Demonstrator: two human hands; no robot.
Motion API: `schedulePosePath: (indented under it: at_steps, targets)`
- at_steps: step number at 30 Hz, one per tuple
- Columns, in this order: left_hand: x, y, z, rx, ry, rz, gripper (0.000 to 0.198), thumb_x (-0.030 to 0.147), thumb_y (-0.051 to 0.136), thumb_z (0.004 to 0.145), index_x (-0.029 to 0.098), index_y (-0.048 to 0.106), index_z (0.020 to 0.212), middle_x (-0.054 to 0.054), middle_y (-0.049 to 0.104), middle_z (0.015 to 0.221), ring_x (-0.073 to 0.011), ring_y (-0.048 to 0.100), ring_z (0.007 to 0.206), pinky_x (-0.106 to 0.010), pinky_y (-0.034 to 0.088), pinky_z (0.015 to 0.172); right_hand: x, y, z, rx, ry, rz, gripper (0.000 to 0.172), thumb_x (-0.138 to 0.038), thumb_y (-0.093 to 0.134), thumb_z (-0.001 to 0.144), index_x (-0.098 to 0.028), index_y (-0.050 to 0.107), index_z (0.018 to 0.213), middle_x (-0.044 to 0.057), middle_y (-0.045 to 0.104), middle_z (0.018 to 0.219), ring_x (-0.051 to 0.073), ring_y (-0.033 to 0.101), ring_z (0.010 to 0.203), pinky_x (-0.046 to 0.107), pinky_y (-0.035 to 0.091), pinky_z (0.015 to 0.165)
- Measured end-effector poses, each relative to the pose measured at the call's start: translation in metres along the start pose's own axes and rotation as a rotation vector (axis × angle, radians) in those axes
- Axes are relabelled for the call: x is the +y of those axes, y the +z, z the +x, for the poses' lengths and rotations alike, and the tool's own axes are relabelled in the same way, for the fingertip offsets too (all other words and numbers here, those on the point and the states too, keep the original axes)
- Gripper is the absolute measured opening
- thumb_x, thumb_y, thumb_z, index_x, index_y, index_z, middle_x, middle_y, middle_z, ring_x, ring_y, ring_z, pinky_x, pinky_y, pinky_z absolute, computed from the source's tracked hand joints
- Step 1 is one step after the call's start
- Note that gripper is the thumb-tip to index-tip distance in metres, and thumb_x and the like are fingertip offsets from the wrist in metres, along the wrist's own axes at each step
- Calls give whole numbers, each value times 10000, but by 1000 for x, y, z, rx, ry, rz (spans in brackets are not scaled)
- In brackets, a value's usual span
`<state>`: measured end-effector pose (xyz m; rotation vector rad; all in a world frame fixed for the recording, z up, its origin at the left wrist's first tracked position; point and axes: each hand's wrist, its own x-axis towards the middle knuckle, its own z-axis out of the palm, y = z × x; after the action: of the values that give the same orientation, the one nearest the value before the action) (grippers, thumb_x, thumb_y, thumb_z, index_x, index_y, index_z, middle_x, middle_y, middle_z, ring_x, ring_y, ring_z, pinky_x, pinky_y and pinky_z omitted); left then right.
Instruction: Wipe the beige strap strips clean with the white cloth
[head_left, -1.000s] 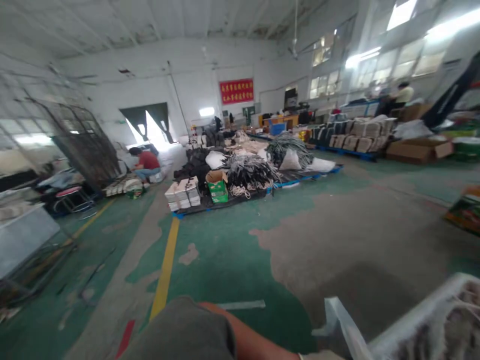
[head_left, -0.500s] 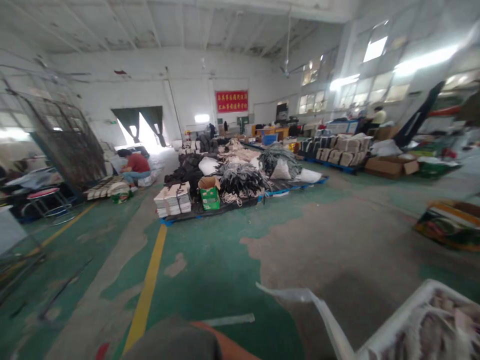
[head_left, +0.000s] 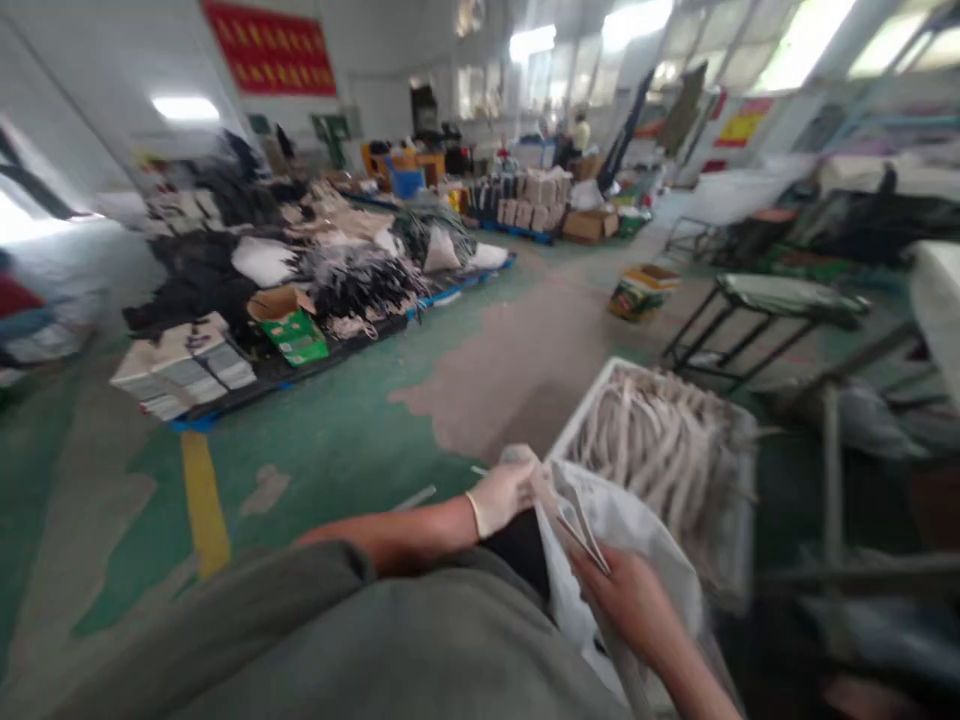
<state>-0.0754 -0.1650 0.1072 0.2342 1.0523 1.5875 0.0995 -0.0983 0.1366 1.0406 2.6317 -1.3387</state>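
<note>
My left hand [head_left: 504, 496], in a white glove, closes at the upper end of a beige fabric strap [head_left: 551, 500]; blur hides its fingertips. Bare, my right hand [head_left: 626, 592] grips the same folded strap lower down, in front of my body. Under and beside the strap lies a white plastic sack [head_left: 652, 535], spread over the near side of a white crate [head_left: 592, 385]. Many similar beige straps [head_left: 660, 440] lie heaped in that crate.
Across the green floor stands a low pallet [head_left: 281, 385] with stacked bundles, dark straps and a green carton [head_left: 296, 335]. Another carton [head_left: 641, 290] sits ahead to the right. A low bench [head_left: 787, 295] and metal frame [head_left: 832, 460] stand on the right.
My view has turned right and down. The strap-filled crate has moved toward the middle of the picture, and both my hands, the held strap and the white sack now show.
</note>
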Motion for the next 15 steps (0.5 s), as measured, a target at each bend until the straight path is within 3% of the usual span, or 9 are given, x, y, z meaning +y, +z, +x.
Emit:
schedulePosePath:
  at_steps: [2,5,11,15]
  targets:
    - [-16,4,-2,58,-158,-30,221,342,562,964,190,677,853,-33,724,845,-170,627,845,-293,455,843,-4,-6,-7,76,30,-28,446,-512,444,896,-217,590,595,71,678,565,226,642,558,304,427,527]
    - [-25,14,-7,34,-327,-48,225,232,518,985,146,667,841,-27,719,801,-166,621,803,-292,444,834,-7,-10,-2,141,71,24,412,-493,476,890,-210,625,630,85,691,575,217,630,548,296,408,509]
    - [-22,26,-8,66,-352,-60,265,277,490,1023,113,692,976,-54,749,894,-184,642,956,-286,424,908,5,-9,-36,29,169,97,460,-542,464,898,-208,587,606,47,650,543,183,586,517,277,390,500]
    - [-38,28,-11,-49,-455,-61,188,299,657,927,116,694,909,-88,751,911,-209,666,902,-321,457,873,6,-10,-32,104,217,95,454,-549,465,881,-201,595,621,39,614,523,182,564,518,274,374,492]
